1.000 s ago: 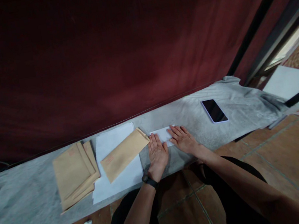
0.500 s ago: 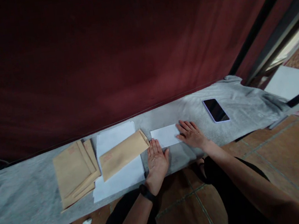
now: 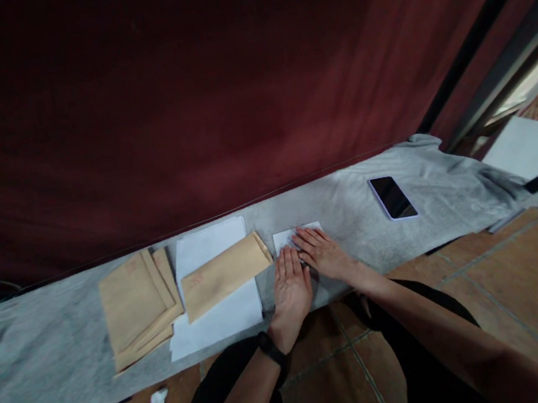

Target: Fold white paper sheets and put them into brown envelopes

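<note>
White paper (image 3: 282,238) lies on the cloth-covered table (image 3: 44,356), to the right of the larger white sheets (image 3: 239,310) and just beside the brown envelope (image 3: 224,275), partly hidden under both hands. The left hand (image 3: 292,285) has its fingers close together and the right hand (image 3: 325,255) has its slightly parted, neither visibly pinching; uneven pressure could crease the paper crookedly, and a leftward slip might nudge the envelope.

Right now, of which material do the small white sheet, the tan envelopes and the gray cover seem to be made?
Small white sheet: probably matte paper, flat with straight edges.
Tan envelopes: likely kraft paper, dull brown, folded.
Gray cover: perhaps fleece-like fabric, matte, with wrinkles.
</note>
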`<state>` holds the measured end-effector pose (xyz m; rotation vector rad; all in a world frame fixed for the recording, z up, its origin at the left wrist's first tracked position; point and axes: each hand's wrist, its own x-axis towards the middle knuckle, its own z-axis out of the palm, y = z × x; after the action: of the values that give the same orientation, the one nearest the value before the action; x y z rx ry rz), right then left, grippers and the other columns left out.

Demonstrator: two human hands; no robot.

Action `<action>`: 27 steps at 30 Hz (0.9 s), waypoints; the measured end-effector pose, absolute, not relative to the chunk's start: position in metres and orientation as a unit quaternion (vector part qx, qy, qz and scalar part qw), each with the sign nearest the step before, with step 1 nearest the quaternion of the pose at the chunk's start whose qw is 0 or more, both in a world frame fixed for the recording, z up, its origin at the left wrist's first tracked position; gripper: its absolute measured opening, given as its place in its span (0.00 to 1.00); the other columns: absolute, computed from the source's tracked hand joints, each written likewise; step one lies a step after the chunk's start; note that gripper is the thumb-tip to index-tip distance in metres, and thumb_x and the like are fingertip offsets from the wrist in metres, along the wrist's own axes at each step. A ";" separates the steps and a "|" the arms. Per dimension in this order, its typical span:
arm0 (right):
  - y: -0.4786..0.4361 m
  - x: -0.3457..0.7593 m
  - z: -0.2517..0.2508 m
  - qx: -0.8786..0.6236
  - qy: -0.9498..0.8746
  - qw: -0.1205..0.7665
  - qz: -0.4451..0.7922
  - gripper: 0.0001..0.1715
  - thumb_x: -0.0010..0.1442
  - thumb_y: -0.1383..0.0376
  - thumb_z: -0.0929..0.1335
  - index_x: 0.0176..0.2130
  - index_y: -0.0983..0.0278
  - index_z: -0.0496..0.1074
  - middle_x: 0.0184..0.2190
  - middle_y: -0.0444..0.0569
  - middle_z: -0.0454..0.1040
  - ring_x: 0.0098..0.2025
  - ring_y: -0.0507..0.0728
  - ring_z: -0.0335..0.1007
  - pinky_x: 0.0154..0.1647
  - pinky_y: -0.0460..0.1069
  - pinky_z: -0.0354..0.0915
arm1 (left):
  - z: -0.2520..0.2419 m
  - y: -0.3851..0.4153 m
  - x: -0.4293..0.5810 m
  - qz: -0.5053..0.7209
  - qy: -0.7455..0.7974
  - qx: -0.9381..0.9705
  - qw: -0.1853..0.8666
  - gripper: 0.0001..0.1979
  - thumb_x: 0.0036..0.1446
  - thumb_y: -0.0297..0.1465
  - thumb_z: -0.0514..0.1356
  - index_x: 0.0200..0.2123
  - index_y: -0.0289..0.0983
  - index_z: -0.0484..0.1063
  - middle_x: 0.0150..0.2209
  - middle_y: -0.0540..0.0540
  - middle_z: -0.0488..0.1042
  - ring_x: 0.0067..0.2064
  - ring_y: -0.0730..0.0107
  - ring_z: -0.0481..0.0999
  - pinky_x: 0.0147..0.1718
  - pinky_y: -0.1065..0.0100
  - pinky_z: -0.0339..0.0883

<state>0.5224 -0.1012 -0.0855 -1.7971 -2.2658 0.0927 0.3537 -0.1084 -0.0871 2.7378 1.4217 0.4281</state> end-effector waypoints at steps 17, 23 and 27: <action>-0.106 0.529 -0.090 -0.665 -0.739 0.106 0.011 0.30 0.73 0.60 0.57 0.70 0.65 0.59 0.72 0.54 0.54 0.72 0.64 0.53 0.72 0.61 0.47 | -0.093 -0.068 0.380 0.112 0.518 0.846 0.064 0.31 0.69 0.33 0.44 0.70 0.20 0.51 0.71 0.27 0.52 0.74 0.51 0.47 0.70 0.48 0.49; -0.107 0.555 -0.089 -0.730 -0.673 0.117 0.004 0.31 0.72 0.58 0.59 0.68 0.69 0.60 0.70 0.59 0.59 0.70 0.67 0.55 0.69 0.62 0.50 | -0.084 -0.073 0.385 0.104 0.537 0.836 0.050 0.30 0.68 0.32 0.47 0.69 0.20 0.54 0.70 0.26 0.55 0.73 0.50 0.52 0.69 0.50 0.51; -0.104 0.568 -0.084 -0.768 -0.623 0.152 0.016 0.29 0.70 0.57 0.62 0.64 0.69 0.64 0.63 0.62 0.68 0.62 0.67 0.63 0.61 0.59 0.59 | -0.064 -0.071 0.371 0.115 0.470 0.874 0.049 0.33 0.68 0.39 0.52 0.71 0.28 0.53 0.72 0.31 0.54 0.74 0.52 0.48 0.70 0.49 0.46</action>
<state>0.5682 -0.1045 -0.0839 -2.2029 -1.7866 0.0447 0.3713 -0.0706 -0.0645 2.6617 1.4327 0.3504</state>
